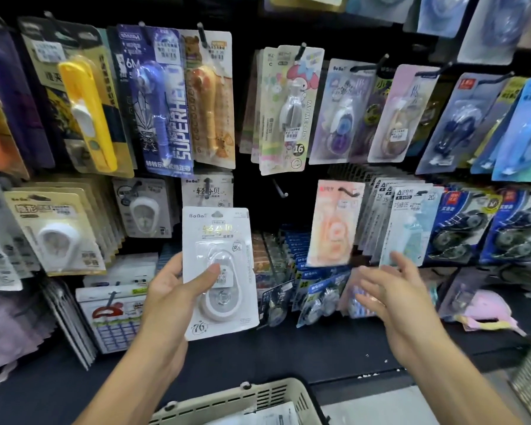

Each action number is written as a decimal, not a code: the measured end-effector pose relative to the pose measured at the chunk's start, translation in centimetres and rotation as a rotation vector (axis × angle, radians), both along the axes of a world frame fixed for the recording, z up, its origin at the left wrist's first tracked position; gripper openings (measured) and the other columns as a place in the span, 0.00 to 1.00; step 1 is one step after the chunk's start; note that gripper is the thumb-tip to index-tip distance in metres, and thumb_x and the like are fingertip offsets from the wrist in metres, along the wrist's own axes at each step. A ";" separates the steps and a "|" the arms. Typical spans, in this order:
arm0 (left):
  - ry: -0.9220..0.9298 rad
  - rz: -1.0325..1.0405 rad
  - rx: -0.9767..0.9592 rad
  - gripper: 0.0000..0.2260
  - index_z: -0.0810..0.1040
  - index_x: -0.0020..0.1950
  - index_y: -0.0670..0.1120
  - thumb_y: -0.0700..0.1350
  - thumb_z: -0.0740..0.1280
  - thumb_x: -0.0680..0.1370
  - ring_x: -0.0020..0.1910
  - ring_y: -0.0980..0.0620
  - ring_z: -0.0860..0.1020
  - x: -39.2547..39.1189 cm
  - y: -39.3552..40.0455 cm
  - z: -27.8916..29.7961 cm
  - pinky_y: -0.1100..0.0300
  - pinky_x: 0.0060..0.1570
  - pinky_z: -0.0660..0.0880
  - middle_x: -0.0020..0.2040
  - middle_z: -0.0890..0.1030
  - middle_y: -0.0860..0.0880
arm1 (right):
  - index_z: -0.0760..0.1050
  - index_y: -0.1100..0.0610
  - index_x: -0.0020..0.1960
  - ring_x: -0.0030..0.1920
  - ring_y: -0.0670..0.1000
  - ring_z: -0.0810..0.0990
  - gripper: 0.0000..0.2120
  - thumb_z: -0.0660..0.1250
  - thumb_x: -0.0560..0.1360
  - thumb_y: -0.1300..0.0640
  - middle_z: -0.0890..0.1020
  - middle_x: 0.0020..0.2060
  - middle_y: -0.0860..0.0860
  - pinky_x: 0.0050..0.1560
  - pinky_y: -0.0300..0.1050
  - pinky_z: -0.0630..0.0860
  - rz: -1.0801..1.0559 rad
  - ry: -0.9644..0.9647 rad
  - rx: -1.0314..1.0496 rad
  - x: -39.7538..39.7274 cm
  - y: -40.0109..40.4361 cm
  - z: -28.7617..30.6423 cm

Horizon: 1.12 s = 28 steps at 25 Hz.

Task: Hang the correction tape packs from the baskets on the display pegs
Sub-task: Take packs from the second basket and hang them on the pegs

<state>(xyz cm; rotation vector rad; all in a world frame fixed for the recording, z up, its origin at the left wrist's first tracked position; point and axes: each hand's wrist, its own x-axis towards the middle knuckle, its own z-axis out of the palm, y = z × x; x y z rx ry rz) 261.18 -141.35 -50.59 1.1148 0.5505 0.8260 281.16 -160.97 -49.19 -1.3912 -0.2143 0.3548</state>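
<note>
Beige basket (236, 403) at bottom edge, white packs inside. Left hand (169, 289) grips white BaBa correction tape pack (218, 271) upright, thumb on the blister, below a matching pack on its peg (207, 191). Right hand (393, 286) empty, fingers spread, just below pink pack (334, 222). Bare peg (279, 188) between.
</note>
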 end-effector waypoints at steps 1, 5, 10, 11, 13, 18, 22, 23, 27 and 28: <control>-0.002 -0.014 0.020 0.19 0.83 0.60 0.51 0.43 0.74 0.69 0.54 0.44 0.86 0.5 -0.1 0.1 0.48 0.54 0.78 0.56 0.87 0.47 | 0.67 0.45 0.70 0.56 0.55 0.83 0.28 0.73 0.76 0.61 0.78 0.65 0.52 0.49 0.48 0.80 0.101 -0.048 -0.035 -1.1 0.6 -0.4; 0.029 -0.198 0.174 0.18 0.80 0.61 0.52 0.45 0.74 0.71 0.54 0.46 0.86 2.8 -1.6 1.2 0.53 0.48 0.83 0.56 0.87 0.49 | 0.68 0.43 0.70 0.54 0.56 0.86 0.34 0.78 0.70 0.61 0.87 0.54 0.54 0.49 0.46 0.83 0.625 -0.143 0.041 -5.8 3.9 -1.4; 0.351 -0.102 0.699 0.19 0.73 0.68 0.62 0.51 0.70 0.78 0.61 0.62 0.77 2.4 0.4 2.0 0.60 0.60 0.76 0.62 0.79 0.62 | 0.73 0.50 0.69 0.44 0.52 0.87 0.30 0.74 0.68 0.58 0.87 0.54 0.55 0.33 0.41 0.81 0.304 -0.114 0.193 -4.0 4.0 0.0; 0.445 -0.031 0.866 0.22 0.70 0.71 0.63 0.52 0.69 0.78 0.65 0.64 0.73 1.9 1.3 2.2 0.61 0.64 0.72 0.66 0.74 0.64 | 0.73 0.48 0.70 0.39 0.50 0.86 0.29 0.73 0.69 0.56 0.87 0.54 0.55 0.27 0.40 0.78 0.265 -0.121 0.184 -3.2 3.5 0.4; 0.526 0.049 1.015 0.25 0.66 0.75 0.61 0.50 0.69 0.79 0.73 0.60 0.66 1.4 3.0 2.6 0.57 0.72 0.65 0.74 0.67 0.62 | 0.73 0.45 0.70 0.33 0.49 0.84 0.27 0.72 0.72 0.54 0.87 0.53 0.54 0.21 0.39 0.74 0.277 -0.160 0.121 -2.1 2.8 0.7; 0.582 0.091 1.003 0.29 0.63 0.78 0.59 0.48 0.69 0.80 0.78 0.59 0.57 1.7 4.5 2.4 0.60 0.73 0.55 0.79 0.60 0.61 | 0.76 0.39 0.65 0.33 0.49 0.80 0.19 0.68 0.80 0.59 0.87 0.48 0.50 0.23 0.42 0.74 0.360 -0.312 -0.070 -2.7 4.1 -0.5; 0.589 0.034 0.999 0.30 0.61 0.79 0.62 0.49 0.69 0.80 0.79 0.62 0.55 1.6 4.1 1.6 0.61 0.74 0.54 0.80 0.58 0.63 | 0.75 0.39 0.62 0.33 0.45 0.82 0.15 0.68 0.80 0.56 0.87 0.46 0.47 0.25 0.37 0.72 0.154 -0.242 -0.018 -2.8 4.7 0.1; 0.583 0.034 1.000 0.30 0.62 0.79 0.62 0.49 0.69 0.80 0.78 0.63 0.55 1.5 4.1 1.5 0.62 0.73 0.54 0.79 0.58 0.64 | 0.75 0.39 0.60 0.34 0.46 0.82 0.14 0.69 0.80 0.55 0.87 0.47 0.47 0.28 0.39 0.73 0.112 -0.252 -0.015 -2.8 4.7 0.3; 0.577 0.061 1.006 0.29 0.64 0.78 0.61 0.49 0.69 0.79 0.72 0.70 0.55 0.7 4.3 1.2 0.66 0.70 0.53 0.75 0.60 0.68 | 0.80 0.40 0.53 0.41 0.52 0.81 0.09 0.71 0.78 0.54 0.86 0.46 0.52 0.40 0.49 0.73 0.126 -0.305 -0.035 -3.6 5.3 0.2; 0.579 0.062 1.001 0.28 0.64 0.78 0.61 0.49 0.69 0.79 0.71 0.71 0.55 0.6 4.3 1.1 0.66 0.70 0.53 0.73 0.60 0.68 | 0.81 0.40 0.53 0.42 0.52 0.82 0.09 0.71 0.78 0.55 0.86 0.46 0.51 0.40 0.48 0.73 0.115 -0.290 -0.022 -3.8 5.4 0.1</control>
